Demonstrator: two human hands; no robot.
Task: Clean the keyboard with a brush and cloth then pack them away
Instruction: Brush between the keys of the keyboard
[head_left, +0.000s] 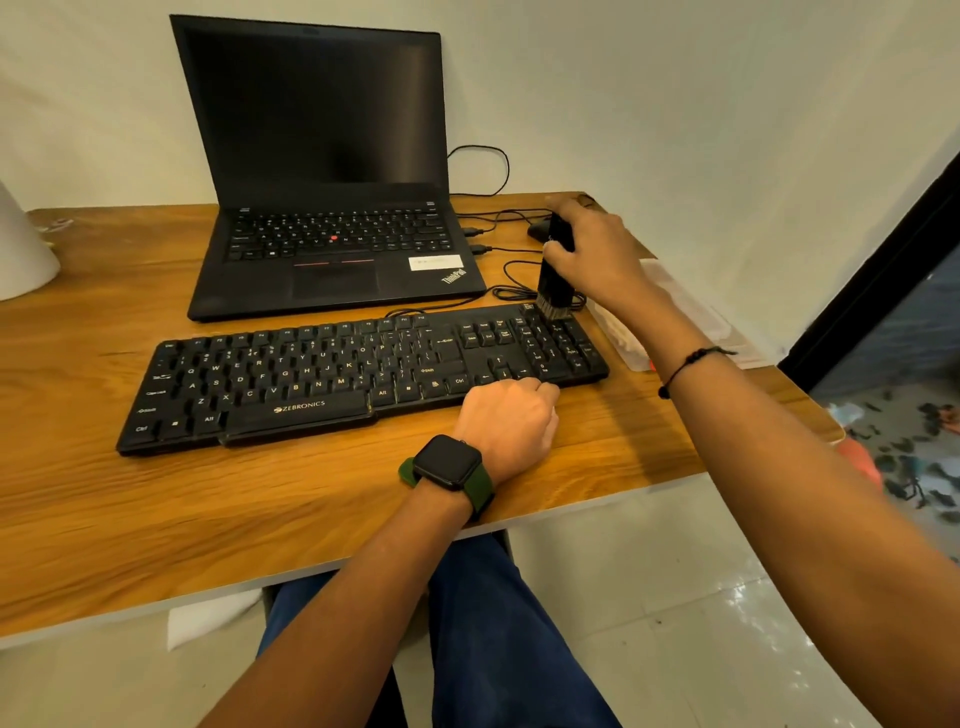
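- Two hands work here: the right hand (592, 254) is wrapped around a tall black plastic brush (555, 270), and the left hand (511, 418) rests in a loose fist at the front edge of the long black plastic keyboard (358, 374), fingers tucked under so I cannot tell if they pinch the edge.
- Brush bristles touch the top right corner of the keyboard, by the number keys.
- I think the brushing step is going on. It would go well with the brush kept upright, soft short sweeps along the gaps between keys, and the left hand holding the keyboard steady.
- Keys are small hard bumps with thin gaps where dust hides; bristles look soft and bendy.
- No cloth shows clearly.
- Keyboard lies on the smooth brown wooden desk (130, 499), just in front of an open black laptop (322, 171).
- Thin black cables (511, 257) curl behind the brush, so sweeps should stay away from them.
- See-through plastic box (670, 312) sits near the right arm.
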